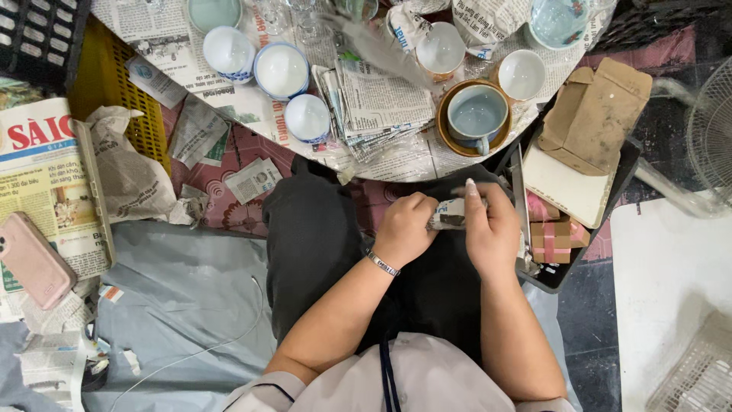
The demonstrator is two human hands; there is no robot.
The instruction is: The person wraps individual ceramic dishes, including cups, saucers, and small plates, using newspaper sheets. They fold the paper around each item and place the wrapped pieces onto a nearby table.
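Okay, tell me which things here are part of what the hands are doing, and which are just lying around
In use:
- left hand and right hand, both gripping a small newspaper-wrapped bundle
- stack of newspaper sheets
- white bowls and blue cup on brown saucer on the round table

Lying about:
- pink phone
- cardboard box
- yellow crate

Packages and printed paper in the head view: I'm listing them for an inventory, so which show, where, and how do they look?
Cardboard box: right of table, brown, flap open.
Small boxes: beside right hand, pink-ribboned.
Newspaper stack: table centre, grey print.
Phone: far left, pink, face down.
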